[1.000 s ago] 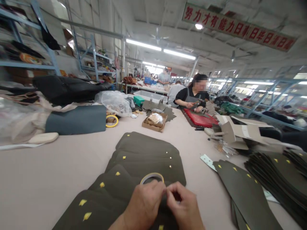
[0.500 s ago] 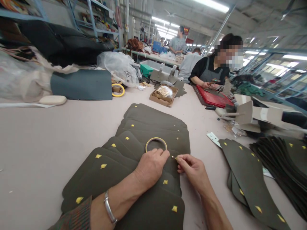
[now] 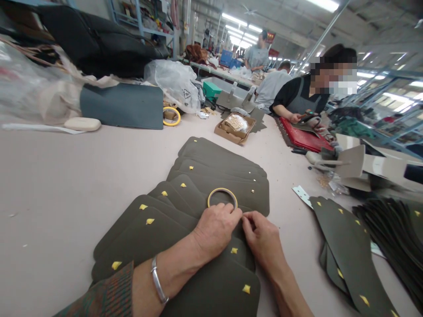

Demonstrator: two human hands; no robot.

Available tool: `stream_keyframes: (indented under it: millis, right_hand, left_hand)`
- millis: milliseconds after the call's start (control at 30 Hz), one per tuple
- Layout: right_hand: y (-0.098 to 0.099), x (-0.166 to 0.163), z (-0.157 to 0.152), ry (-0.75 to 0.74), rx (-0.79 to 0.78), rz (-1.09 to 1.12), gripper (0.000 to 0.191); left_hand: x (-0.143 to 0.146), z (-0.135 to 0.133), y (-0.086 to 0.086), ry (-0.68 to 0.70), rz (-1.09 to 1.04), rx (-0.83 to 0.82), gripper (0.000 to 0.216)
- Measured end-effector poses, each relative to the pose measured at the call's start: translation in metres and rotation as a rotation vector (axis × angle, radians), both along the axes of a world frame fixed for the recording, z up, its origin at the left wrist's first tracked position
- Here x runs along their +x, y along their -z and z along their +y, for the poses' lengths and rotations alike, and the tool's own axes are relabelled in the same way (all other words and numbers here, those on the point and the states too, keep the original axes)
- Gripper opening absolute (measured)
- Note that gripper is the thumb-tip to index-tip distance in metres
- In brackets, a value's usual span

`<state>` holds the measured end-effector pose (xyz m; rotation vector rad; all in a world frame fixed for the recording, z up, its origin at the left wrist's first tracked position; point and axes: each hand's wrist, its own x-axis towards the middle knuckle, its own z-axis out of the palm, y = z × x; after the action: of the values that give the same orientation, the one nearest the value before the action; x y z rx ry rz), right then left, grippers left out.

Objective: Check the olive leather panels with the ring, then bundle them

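My left hand [image 3: 216, 226] is closed around the lower edge of a roll of yellow tape [image 3: 222, 190], which stands up above my knuckles. My right hand [image 3: 262, 233] is pinched, its fingertips almost meeting my left ones over the dark olive panels [image 3: 201, 163]. Whatever lies between the right fingertips is hidden now; a bit of yellow tape showed there a moment before. The panels lie overlapped like a fan, several bearing small yellow tape pieces [image 3: 234, 250]. Small metal studs [image 3: 253, 191] show along the right side of the upper panels.
More taped panels [image 3: 343, 242] and a dark stack [image 3: 390, 237] lie at the right. Ahead stands a small cardboard box [image 3: 235, 127] of gold-coloured parts. Another tape roll [image 3: 171, 116] is beside a grey-blue sheet [image 3: 122, 107]. A co-worker [image 3: 307, 92] sits across at a red item [image 3: 306, 134].
My right fingertips have moved left, closer to my left hand, covering the stud and yellow tape seen there before. The whole view has shifted slightly; my left hand still grips the roll.
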<state>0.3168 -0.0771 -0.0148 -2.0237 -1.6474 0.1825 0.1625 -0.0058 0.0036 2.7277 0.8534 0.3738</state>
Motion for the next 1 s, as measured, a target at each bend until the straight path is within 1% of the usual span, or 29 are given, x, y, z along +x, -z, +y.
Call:
stream_keyframes:
  millis: [133,300,433,567,633,700,767,800,833,900,933,1000]
  right_hand:
    - [0.001,0.002,-0.003,0.038,-0.009,0.045,0.017]
    - [0.0,0.004,-0.005,0.007,0.008,0.073,0.019]
    - [0.0,0.002,-0.004,-0.005,0.023,0.018,0.019]
    - [0.0,-0.001,-0.002,-0.011,0.007,-0.117,0.021]
    - [0.0,-0.002,-0.003,0.033,-0.014,-0.152,0.021]
    - [0.001,0.002,-0.005,0.103,-0.025,-0.116,0.025]
    - [0.001,0.009,-0.008,0.153,0.028,-0.043,0.031]
    - [0.001,0.014,-0.01,0.15,0.085,-0.025,0.028]
    - [0.001,0.018,-0.012,0.117,0.153,-0.03,0.022]
    - [0.0,0.023,-0.015,-0.024,0.262,-0.108,0.015]
    - [-0.001,0.024,-0.016,-0.116,0.281,-0.17,0.014]
    - [-0.001,0.021,-0.016,-0.281,0.255,-0.289,0.017]
  left_hand:
    - [0.0,0.0,0.0,-0.011,-0.009,0.005,0.011]
    - [0.0,0.0,0.0,-0.01,-0.014,0.009,0.013]
    - [-0.001,0.0,0.0,-0.01,-0.014,0.01,0.013]
    - [0.0,0.0,0.0,-0.002,0.0,0.005,0.013]
    - [0.0,0.001,0.001,-0.006,0.002,0.003,0.012]
    - [0.0,0.001,0.002,-0.012,-0.002,0.003,0.012]
    - [0.0,0.001,0.002,-0.012,-0.008,0.003,0.012]
    - [0.0,0.001,0.003,-0.01,-0.009,0.003,0.013]
    - [0.0,0.001,0.003,-0.008,-0.009,0.004,0.013]
    - [-0.001,0.001,0.002,-0.005,-0.008,0.006,0.014]
    - [-0.001,0.001,0.002,-0.006,-0.009,0.006,0.014]
    - [-0.001,0.002,0.001,-0.005,-0.014,0.001,0.014]
